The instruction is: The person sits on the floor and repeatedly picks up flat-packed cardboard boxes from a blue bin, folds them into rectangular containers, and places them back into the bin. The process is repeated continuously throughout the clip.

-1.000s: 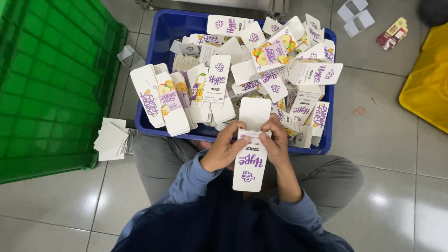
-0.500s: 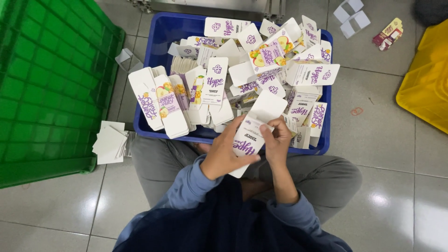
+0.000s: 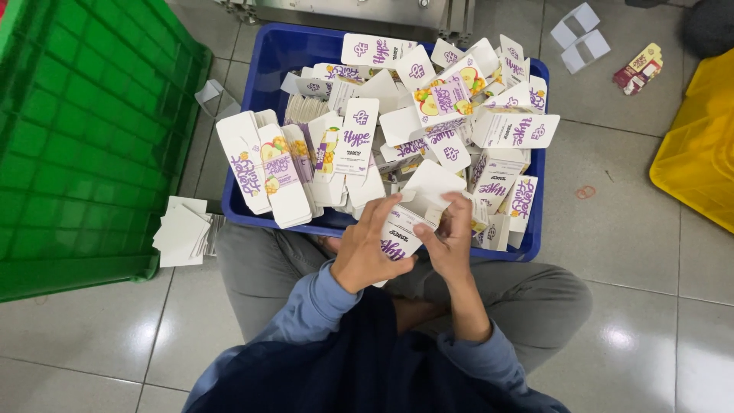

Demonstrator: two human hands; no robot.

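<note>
Both hands on one flat carton, right at the near rim of the blue crate.

Left hand (image 3: 368,252) curls its fingers over the flattened white carton (image 3: 413,210), thumb underneath, pinching it; right hand (image 3: 449,237) pinches the carton's right edge, fingers pressed together. The carton tilts toward one o'clock, its top flap over the blue crate (image 3: 269,73). Just beyond, a heap of loose cartons (image 3: 428,115) fills the crate and spills over its near wall at ten o'clock. At nine o'clock the green crate (image 3: 84,138) crowds in, a small white stack (image 3: 182,229) on the tile between. Open grey floor (image 3: 619,252) lies at three o'clock, and the yellow bin (image 3: 699,160) sits farther out at two.
</note>
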